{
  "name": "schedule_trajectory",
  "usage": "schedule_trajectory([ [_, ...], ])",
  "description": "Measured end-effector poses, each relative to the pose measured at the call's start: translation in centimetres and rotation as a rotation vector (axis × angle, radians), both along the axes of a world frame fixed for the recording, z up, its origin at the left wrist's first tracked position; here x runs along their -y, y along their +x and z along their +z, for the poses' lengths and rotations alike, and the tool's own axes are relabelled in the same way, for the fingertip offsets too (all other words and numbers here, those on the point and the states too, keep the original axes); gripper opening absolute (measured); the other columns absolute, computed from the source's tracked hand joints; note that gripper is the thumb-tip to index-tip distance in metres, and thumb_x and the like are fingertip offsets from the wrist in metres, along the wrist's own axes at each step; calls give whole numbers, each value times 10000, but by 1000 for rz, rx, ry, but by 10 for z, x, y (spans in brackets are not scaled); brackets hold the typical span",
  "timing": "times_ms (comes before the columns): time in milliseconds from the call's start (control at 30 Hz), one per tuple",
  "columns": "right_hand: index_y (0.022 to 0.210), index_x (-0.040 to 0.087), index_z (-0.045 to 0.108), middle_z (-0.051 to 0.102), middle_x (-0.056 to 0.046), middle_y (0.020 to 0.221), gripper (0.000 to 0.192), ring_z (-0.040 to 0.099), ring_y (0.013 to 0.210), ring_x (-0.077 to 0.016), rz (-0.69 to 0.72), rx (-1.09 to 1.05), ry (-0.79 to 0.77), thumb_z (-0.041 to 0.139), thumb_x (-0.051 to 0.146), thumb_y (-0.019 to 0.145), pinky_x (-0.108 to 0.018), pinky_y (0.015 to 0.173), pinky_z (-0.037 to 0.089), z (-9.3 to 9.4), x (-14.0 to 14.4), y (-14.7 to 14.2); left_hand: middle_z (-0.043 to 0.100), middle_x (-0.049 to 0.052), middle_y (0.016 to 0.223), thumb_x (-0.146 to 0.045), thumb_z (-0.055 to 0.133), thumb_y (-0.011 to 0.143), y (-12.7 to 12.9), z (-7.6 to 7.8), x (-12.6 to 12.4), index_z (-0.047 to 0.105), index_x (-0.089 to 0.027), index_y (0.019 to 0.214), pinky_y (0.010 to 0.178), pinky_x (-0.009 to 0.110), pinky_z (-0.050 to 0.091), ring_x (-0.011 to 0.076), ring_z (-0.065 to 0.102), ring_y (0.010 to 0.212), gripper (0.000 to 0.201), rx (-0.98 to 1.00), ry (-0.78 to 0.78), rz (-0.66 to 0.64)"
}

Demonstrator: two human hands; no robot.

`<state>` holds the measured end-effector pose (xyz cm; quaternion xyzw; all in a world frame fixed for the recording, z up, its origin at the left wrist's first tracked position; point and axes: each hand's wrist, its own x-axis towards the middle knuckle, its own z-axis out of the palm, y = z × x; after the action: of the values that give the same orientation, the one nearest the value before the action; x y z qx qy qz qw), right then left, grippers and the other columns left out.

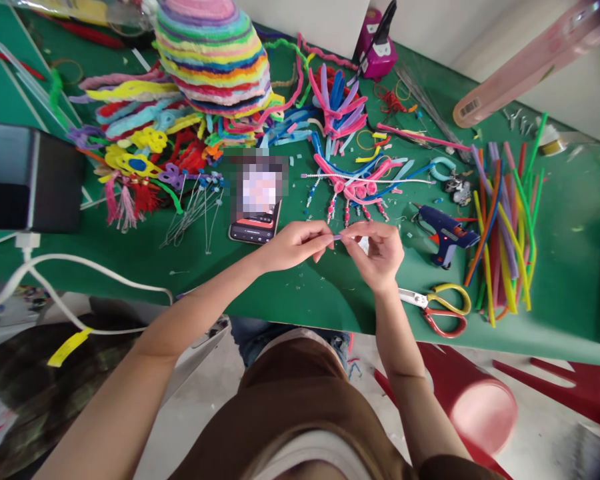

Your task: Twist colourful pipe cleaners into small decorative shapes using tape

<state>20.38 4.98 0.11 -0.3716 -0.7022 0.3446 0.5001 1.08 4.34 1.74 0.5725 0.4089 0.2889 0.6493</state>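
Observation:
Above the near part of the green table, my left hand (305,241) and my right hand (377,250) meet fingertip to fingertip. Between them is a short purple pipe cleaner piece (337,237), pinched from both sides and mostly hidden by the fingers. Just beyond my hands lies a pink and blue pipe cleaner ornament (360,189) with beaded strands hanging toward me. A thin string of white beads (367,178) crosses it. To the left of my left hand a phone (254,230) lies face up, its upper screen blurred out.
Right of my hands are a blue glue gun (445,233), scissors (443,310) and a bundle of coloured pipe cleaners (510,227). A striped fuzzy hat (213,60) stands among pipe cleaner pieces at the back left. A black box (55,180) with a white cable sits far left.

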Motion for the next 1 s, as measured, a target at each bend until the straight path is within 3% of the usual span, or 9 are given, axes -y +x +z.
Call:
schedule_trajectory([
  [167,1080,291,570,753,12,907,355,720,830,-160,77,113,127,667,83,811,-350,740,595,0,-4,9,534,-39,570,-380,477,937,0,-1,-1,572,-162,823,474,195,318,58,412,468,264,-21,-14,-11],
  [533,1118,290,478,751,42,841,365,727,792,-143,32,100,-52,691,202,835,-345,794,589,-2,-1,10,535,-36,563,-382,477,936,0,-1,0,578,-158,823,478,202,327,63,424,469,270,-20,-5,-18],
  [1000,1095,294,470,720,57,806,384,699,728,-124,65,-35,-106,697,158,818,-294,641,564,2,-3,5,537,-37,546,-389,482,929,0,-1,-1,574,-167,809,479,200,342,69,447,465,269,-5,8,-19],
])
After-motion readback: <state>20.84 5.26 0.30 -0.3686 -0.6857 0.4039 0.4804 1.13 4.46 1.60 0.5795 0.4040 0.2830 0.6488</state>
